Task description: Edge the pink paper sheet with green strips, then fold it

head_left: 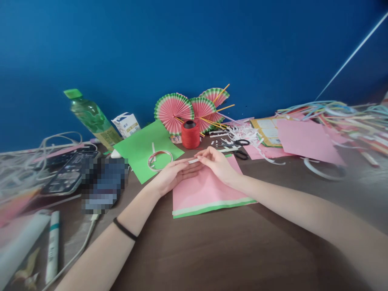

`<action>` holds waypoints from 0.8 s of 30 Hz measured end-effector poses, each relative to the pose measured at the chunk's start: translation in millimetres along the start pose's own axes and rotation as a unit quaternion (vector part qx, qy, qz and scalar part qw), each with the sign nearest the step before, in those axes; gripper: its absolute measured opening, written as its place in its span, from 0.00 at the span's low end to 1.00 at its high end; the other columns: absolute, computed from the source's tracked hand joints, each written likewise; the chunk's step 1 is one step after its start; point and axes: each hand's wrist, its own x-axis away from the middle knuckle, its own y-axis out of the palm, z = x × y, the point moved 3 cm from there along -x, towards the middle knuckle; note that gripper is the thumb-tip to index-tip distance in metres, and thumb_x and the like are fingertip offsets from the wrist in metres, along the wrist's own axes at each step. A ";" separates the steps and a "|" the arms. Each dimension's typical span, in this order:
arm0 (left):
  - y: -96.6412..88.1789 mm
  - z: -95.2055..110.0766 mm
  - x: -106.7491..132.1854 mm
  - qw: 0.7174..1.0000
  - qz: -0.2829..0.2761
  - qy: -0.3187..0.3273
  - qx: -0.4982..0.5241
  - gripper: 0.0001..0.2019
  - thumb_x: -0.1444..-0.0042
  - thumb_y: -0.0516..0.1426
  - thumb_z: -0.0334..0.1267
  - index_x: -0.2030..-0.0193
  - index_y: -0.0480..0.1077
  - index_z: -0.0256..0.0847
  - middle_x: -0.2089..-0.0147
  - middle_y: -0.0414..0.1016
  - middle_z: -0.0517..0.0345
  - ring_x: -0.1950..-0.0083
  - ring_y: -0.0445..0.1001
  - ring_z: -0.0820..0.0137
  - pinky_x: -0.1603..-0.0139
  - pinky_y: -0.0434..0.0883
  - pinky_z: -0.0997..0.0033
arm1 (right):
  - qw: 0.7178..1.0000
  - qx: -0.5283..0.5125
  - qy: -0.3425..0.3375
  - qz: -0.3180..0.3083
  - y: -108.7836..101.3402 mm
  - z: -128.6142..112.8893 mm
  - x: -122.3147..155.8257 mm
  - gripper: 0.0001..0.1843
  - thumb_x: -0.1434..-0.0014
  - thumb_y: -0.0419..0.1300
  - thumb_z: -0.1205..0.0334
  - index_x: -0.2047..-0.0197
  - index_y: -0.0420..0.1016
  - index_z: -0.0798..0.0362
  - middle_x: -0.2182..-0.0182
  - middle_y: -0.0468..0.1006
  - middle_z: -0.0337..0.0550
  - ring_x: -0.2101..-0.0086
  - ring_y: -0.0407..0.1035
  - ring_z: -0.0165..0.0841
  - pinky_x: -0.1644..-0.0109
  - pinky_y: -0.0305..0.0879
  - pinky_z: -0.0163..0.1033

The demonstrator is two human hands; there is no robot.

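Observation:
My left hand (172,176) and my right hand (218,163) meet above a pink sheet of paper (200,194). A short white strip (193,161) stretches between their fingertips. The right thumb and fingers pinch one end; the left thumb side grips the other, while its lower fingers lie stretched out. The pink sheet has a white and green band along its near edge. Left of the hands, a roll of tape (148,163) rests on a green sheet (141,147). Behind them stands a red spool of thread (190,137).
Pleated watermelon-coloured paper fans (174,113) lean at the back. Black scissors (241,154) lie beside white paper scraps (242,133). At left are a green bottle (93,119), a phone (68,173), a cable (86,238) and a marker (53,246). Pink paper (306,139) lies at right.

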 end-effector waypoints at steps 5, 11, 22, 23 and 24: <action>-1.7 -1.1 -1.1 1.000 0.000 0.000 0.000 0.14 0.45 0.51 0.29 0.53 0.70 0.32 0.49 0.71 0.41 0.46 0.67 0.59 0.41 0.58 0.54 | 0.999 0.047 -0.011 0.017 -0.9 -1.1 1.1 0.10 0.49 0.58 0.61 0.76 0.59 0.53 0.68 0.72 0.40 0.65 0.66 0.30 0.57 0.60 0.40; -2.2 -1.0 -0.8 1.000 -0.008 0.002 0.007 0.14 0.44 0.50 0.29 0.53 0.70 0.32 0.50 0.72 0.41 0.47 0.68 0.59 0.41 0.57 0.53 | 0.997 0.074 -0.024 0.020 -1.4 -1.6 1.5 0.09 0.48 0.57 0.61 0.74 0.60 0.53 0.69 0.71 0.39 0.68 0.65 0.29 0.60 0.60 0.38; -3.7 -0.8 -1.7 1.000 -0.021 0.003 0.020 0.14 0.44 0.50 0.29 0.54 0.71 0.31 0.50 0.72 0.41 0.46 0.68 0.59 0.41 0.58 0.54 | 0.997 0.071 -0.021 0.014 -0.5 -1.9 0.7 0.08 0.48 0.57 0.61 0.73 0.61 0.53 0.70 0.69 0.38 0.69 0.64 0.27 0.61 0.60 0.37; -3.8 -0.8 -1.7 1.000 -0.022 0.004 0.020 0.14 0.44 0.50 0.29 0.54 0.71 0.31 0.50 0.72 0.41 0.46 0.68 0.59 0.41 0.58 0.54 | 0.997 0.071 -0.023 0.014 -0.5 -1.8 0.5 0.08 0.48 0.57 0.61 0.73 0.61 0.53 0.70 0.69 0.38 0.69 0.64 0.27 0.61 0.60 0.37; -3.9 -0.8 -1.7 1.000 -0.022 0.005 0.020 0.14 0.44 0.50 0.29 0.54 0.71 0.31 0.50 0.72 0.41 0.46 0.68 0.59 0.41 0.57 0.53 | 0.997 0.070 -0.025 0.014 -0.6 -1.7 0.4 0.08 0.48 0.57 0.61 0.74 0.60 0.53 0.69 0.69 0.38 0.68 0.64 0.28 0.61 0.60 0.37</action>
